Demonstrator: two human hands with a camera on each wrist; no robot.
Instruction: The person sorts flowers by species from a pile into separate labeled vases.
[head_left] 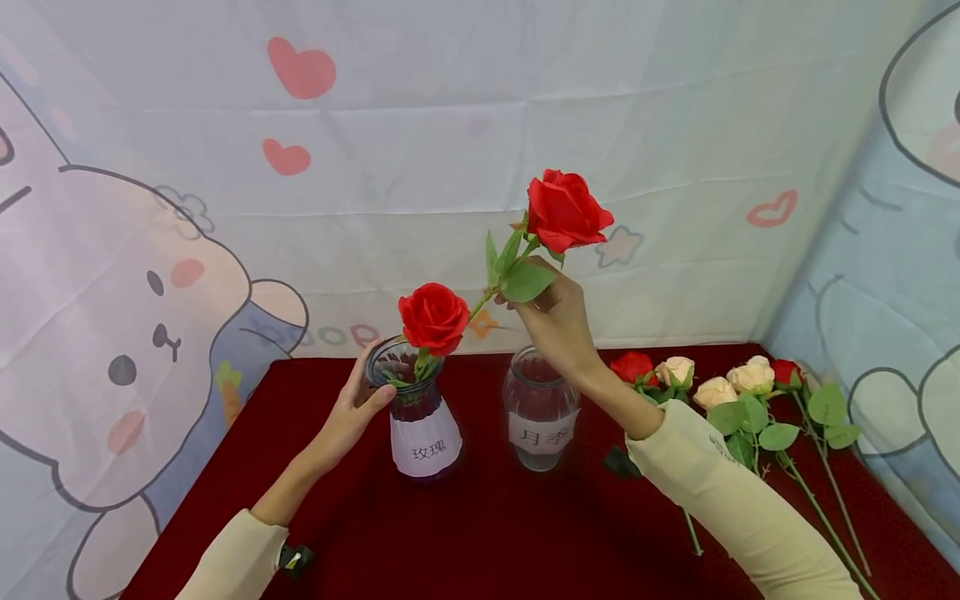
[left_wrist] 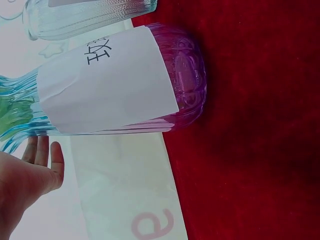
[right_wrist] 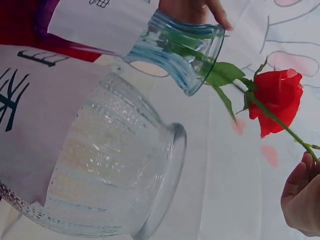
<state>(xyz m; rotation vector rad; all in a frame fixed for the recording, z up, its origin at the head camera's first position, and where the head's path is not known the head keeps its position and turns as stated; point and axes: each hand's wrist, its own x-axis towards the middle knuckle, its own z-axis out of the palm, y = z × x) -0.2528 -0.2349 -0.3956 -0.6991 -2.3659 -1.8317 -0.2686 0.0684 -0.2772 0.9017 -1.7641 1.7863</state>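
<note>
My right hand (head_left: 553,312) pinches the green stem of a red rose (head_left: 568,210), its bloom tilted up to the right. In the right wrist view that stem (right_wrist: 280,122) slants across another red rose (right_wrist: 277,102); where its lower end lies I cannot tell. This second rose (head_left: 433,318) stands in a blue-and-purple glass vase (head_left: 378,367) with a white paper label (head_left: 427,446). Around the vase's neck, my left hand (head_left: 352,408) holds on with the thumb at the near side; the left wrist view shows its fingers (left_wrist: 42,150) against the neck.
A clear glass jar (head_left: 542,392) with a white label stands right of the vase. On the right of the red cloth (head_left: 495,533) lie red roses (head_left: 633,367) and cream roses (head_left: 752,375), partly behind my right sleeve. A printed curtain (head_left: 435,167) hangs behind.
</note>
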